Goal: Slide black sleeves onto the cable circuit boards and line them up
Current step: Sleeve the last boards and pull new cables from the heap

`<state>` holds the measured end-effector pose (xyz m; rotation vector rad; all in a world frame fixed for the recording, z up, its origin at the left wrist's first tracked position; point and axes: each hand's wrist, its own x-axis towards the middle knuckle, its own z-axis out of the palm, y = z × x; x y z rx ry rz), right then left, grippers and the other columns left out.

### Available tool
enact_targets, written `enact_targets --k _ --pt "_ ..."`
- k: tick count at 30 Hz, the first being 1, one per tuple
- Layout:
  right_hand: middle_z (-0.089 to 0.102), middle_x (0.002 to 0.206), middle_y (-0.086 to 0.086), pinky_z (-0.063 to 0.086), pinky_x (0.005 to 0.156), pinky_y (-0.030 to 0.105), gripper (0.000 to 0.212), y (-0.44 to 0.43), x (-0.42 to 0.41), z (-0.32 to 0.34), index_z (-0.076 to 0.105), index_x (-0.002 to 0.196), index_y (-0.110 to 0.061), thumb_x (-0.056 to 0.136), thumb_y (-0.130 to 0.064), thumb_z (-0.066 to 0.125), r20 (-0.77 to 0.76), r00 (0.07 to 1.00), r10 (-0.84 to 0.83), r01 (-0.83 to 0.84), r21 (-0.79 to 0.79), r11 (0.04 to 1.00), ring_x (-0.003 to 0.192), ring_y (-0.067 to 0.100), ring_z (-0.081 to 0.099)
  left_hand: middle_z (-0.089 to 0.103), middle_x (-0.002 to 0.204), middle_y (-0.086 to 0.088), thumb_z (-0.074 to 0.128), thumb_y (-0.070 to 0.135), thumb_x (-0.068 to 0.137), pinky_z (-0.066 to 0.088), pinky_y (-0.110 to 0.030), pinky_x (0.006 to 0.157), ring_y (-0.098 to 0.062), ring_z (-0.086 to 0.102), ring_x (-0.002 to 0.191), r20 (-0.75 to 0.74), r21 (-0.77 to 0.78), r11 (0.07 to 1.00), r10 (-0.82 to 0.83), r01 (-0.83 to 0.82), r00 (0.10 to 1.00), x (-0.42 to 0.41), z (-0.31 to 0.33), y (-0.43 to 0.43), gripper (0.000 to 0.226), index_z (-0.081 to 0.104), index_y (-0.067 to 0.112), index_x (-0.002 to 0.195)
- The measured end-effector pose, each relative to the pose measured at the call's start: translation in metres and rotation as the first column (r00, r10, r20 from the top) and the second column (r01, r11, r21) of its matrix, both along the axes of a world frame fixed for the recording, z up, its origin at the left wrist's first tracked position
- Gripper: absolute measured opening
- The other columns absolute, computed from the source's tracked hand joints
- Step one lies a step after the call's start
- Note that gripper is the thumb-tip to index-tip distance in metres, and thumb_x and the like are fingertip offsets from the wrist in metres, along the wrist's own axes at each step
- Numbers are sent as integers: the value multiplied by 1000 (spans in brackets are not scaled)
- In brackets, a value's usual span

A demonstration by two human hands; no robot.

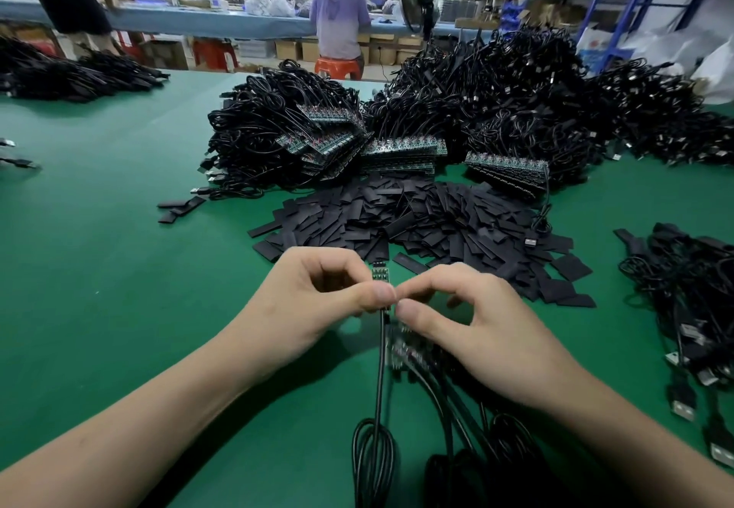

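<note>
Progress: early, by judgement; the sleeve pile (417, 221) at centre frame and the stacked boards (405, 151) behind it remain large.
Item in hand: circuit board (380, 271), lower centre, held upright above the desk (119, 269); its cable (380, 368) trails to the bottom edge.
Left hand (317, 301): thumb and forefinger clamped on the board's left side.
Right hand (468, 320): fingertips pinched against the board's right edge.
Outstanding: board tip shows bare; whether a sleeve sits lower under the fingers cannot be told.
</note>
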<state>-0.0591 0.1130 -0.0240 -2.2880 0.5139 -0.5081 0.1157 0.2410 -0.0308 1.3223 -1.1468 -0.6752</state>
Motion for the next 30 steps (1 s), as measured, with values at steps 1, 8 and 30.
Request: enact_targets --k 1,8,30 --pt "66 102 -31 39 86 11 16 4 0 1 74 91 -45 89 -57 64 13 1000 27 -27 12 1000 104 -6 59 60 61 1 82 38 73 33 -21 54 -12 44 57 7 -17 1000 1 -1 1000 -1 0 0 20 72 25 63" --pt "79 94 1 59 90 42 17 17 5 -1 77 89 -21 91 -38 74 45 975 216 -217 383 898 90 24 75 60 65 -4 76 44 78 39 -31 63 -19 50 64 59 -21 999 50 -48 997 8 -6 -2 30 68 17 69" --pt "43 55 -2 42 48 25 23 -42 -21 32 59 80 -18 98 -31 57 231 967 108 -247 745 619 45 11 40 66 91 18 78 40 85 52 -36 81 -6 61 89 791 34 926 205 -377 576 33 -9 1 8 76 32 84"
